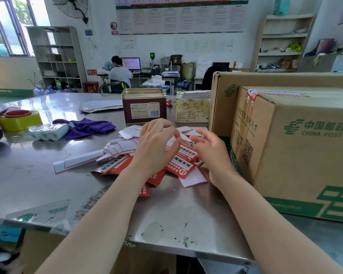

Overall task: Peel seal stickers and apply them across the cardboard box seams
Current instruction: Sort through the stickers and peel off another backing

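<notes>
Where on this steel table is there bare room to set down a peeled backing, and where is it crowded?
Bare steel table lies left of the left hand, in front of the purple cloth. More lies between the forearms, short of the sticker pile. It is crowded round the right hand, against the cardboard box.

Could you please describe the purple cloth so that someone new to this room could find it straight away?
Start at the steel table and look left of the dark red tin. The purple cloth lies crumpled there, beside a pack of white paper rolls. It is the only soft, purple thing on the table.
</notes>
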`<state>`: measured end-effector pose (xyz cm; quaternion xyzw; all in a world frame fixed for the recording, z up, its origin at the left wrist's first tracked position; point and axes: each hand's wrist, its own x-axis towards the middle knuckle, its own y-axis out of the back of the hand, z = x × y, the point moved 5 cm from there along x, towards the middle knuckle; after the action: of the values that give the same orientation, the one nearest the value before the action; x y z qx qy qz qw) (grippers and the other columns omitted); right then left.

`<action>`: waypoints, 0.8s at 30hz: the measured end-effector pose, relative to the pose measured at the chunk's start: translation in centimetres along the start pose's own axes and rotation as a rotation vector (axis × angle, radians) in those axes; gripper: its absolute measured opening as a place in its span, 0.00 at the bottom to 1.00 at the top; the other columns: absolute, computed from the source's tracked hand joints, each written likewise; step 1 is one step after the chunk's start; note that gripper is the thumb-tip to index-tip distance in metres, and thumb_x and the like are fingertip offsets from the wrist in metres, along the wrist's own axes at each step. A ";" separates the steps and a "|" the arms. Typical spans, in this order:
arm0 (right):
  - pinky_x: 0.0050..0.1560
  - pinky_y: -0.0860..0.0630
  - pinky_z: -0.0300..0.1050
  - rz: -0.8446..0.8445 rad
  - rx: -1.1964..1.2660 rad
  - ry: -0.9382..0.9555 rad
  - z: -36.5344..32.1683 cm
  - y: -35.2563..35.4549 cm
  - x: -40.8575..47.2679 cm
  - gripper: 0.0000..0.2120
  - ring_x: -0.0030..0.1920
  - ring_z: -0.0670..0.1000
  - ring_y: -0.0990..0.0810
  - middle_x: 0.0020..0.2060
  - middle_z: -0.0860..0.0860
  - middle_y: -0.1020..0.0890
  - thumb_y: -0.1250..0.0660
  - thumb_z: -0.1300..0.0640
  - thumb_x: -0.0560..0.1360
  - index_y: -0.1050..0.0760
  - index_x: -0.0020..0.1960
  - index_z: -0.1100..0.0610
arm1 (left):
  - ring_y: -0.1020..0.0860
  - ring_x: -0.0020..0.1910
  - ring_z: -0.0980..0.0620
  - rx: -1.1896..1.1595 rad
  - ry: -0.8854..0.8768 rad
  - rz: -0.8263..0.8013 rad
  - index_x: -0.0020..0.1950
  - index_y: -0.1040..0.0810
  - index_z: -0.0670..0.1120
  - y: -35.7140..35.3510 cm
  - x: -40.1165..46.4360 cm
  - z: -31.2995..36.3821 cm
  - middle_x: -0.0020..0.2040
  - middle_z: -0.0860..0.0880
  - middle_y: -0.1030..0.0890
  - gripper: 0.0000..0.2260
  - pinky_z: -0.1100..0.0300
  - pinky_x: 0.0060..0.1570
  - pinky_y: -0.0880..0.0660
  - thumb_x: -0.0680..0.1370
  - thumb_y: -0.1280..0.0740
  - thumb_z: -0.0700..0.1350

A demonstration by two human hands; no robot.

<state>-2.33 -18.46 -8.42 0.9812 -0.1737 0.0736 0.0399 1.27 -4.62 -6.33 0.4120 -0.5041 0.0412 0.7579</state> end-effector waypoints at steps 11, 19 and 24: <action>0.27 0.28 0.31 0.100 0.301 -0.137 0.1 0.5 -0.1 0.06 0.31 0.38 0.19 0.44 0.47 0.18 0.39 0.56 0.78 0.24 0.51 0.52 | 0.26 0.43 0.58 -0.585 0.496 0.123 0.43 0.24 0.37 1.2 0.4 -1.0 0.42 0.50 0.24 0.13 0.64 0.45 0.30 0.79 0.42 0.45; 0.26 0.28 0.28 -0.073 0.265 -0.031 -0.8 -0.6 -0.4 0.16 0.35 0.39 0.17 0.37 0.42 0.16 0.43 0.38 0.75 0.23 0.49 0.48 | 0.19 0.33 0.59 -1.200 1.018 0.058 0.44 0.22 0.41 -0.3 -0.5 -2.4 0.37 0.48 0.16 0.23 0.64 0.37 0.26 0.81 0.49 0.55; 0.37 0.20 0.40 0.037 0.245 -0.022 -0.2 0.1 -0.1 0.07 0.37 0.47 0.15 0.40 0.47 0.15 0.35 0.48 0.75 0.23 0.46 0.51 | 0.18 0.31 0.60 -1.190 1.008 0.009 0.53 0.23 0.38 -0.4 -0.6 -2.2 0.43 0.46 0.16 0.19 0.70 0.25 0.26 0.79 0.41 0.54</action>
<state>-2.53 -18.52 -8.19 0.9761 -0.1821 0.0845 -0.0836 2.71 -3.21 -7.37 -0.1347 -0.0378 -0.0509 0.9889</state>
